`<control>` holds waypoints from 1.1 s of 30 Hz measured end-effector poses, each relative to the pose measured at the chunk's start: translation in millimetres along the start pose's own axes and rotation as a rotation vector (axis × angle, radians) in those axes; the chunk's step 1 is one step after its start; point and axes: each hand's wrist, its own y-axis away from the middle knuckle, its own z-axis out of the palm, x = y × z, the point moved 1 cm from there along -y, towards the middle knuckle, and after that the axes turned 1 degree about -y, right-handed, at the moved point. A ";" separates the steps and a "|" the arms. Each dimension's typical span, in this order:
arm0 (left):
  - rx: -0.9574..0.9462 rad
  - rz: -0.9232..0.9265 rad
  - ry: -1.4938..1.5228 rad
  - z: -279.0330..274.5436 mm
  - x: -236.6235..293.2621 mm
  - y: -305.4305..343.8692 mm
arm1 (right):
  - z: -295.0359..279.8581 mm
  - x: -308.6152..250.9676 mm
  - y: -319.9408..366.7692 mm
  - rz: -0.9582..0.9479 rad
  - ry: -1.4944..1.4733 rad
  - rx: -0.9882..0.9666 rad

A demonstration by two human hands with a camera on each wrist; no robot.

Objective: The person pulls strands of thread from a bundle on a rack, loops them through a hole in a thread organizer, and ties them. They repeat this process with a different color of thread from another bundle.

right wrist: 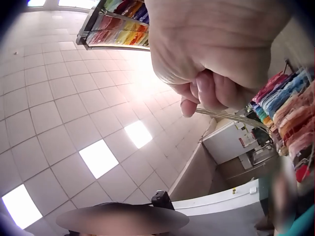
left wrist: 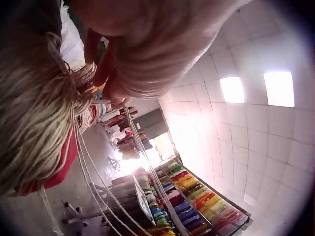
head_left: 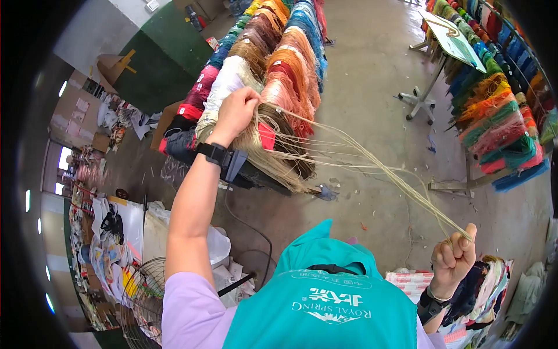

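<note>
My left hand (head_left: 235, 114) pinches beige yarn strands (head_left: 372, 157) at the near end of a rack, beside a hanging beige hank (head_left: 253, 145). The left wrist view has this hand (left wrist: 157, 44) above the strands, with the hank (left wrist: 29, 108) filling the left side. Out at the lower right, my right hand (head_left: 455, 259) grips the strands' other end with curled fingers. The yarn stretches between both hands, some strands sagging. In the right wrist view, a bundle (right wrist: 231, 117) runs from the fist (right wrist: 211, 54). A red piece (head_left: 266, 135) lies against the hank.
Colourful hanks (head_left: 296, 55) line the rack ahead, and more hang on a rack (head_left: 500, 110) at the right. A wheeled stand (head_left: 453, 41) is on the floor at the upper right. A wire fan guard (head_left: 142, 302) and a dark cable (head_left: 256, 230) are at lower left.
</note>
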 end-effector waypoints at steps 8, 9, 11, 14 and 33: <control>-0.289 -0.056 0.428 10.1 2.2 1.7 | -15.2 -3.4 -1.4 -0.037 -0.060 0.047; -0.270 -0.052 0.418 9.2 -1.1 2.8 | -16.2 -4.9 -1.8 -0.047 -0.075 0.052; -0.288 -0.082 0.402 6.0 -17.1 4.8 | -18.3 -6.3 -2.6 -0.068 -0.109 0.062; -0.339 0.049 0.157 -9.7 -3.2 19.5 | -25.5 -7.0 -1.2 -0.072 -0.123 0.104; 0.251 0.099 -0.060 9.2 -19.3 -5.1 | -51.9 -3.8 13.2 -0.114 -0.142 0.112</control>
